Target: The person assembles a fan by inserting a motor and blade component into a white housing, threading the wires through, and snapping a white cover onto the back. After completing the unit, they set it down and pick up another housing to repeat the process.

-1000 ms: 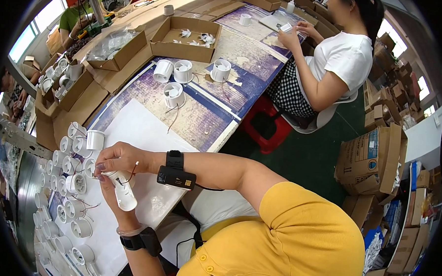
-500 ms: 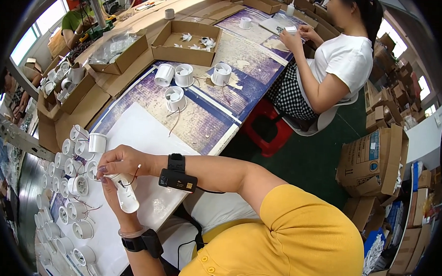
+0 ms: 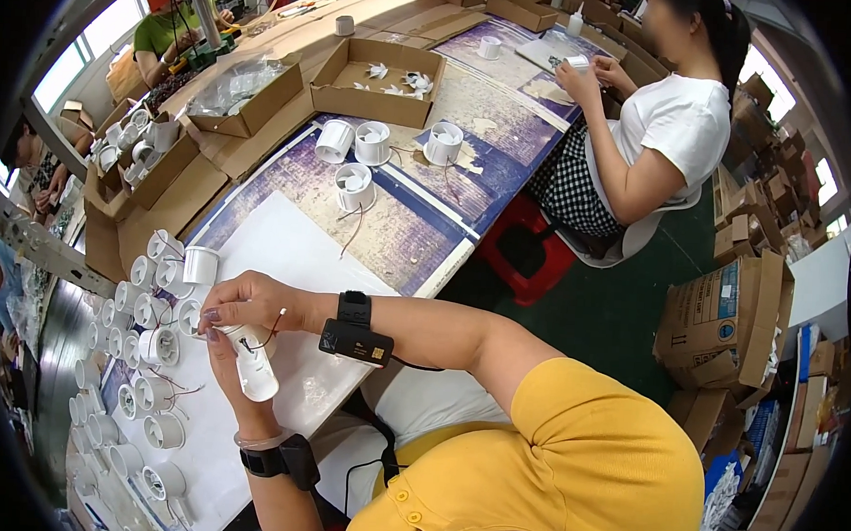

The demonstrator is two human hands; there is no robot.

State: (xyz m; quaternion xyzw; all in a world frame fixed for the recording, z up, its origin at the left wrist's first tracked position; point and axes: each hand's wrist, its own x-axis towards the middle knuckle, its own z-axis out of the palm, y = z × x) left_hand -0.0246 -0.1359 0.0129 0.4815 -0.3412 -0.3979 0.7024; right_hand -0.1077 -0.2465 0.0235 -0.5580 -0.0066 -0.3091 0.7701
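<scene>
Over the near side of the table, my two hands meet on a white plastic handheld-fan body (image 3: 257,372) with a long rounded handle half. Dark and red wires rise out of it. My left hand (image 3: 224,363) grips it from below and behind, while my right hand (image 3: 248,300) closes over its top end, fingertips by the left thumb. The part's round end is mostly hidden by my fingers. Just beyond my right hand stands a white round fan housing (image 3: 200,265). Several similar housings (image 3: 161,346) with thin wires fill the table's left side.
Farther up the table are several white housings with fan blades (image 3: 355,186). An open cardboard box (image 3: 324,95) holds white blades; another box (image 3: 247,115) holds clear plastic bags. At the right, a co-worker in a white shirt (image 3: 673,134) handles a white part. Large cartons (image 3: 708,321) stand on the floor.
The whole view has shifted slightly, so things sit a little farther right and lower. My hands keep nearly the same hold on the fan body.
</scene>
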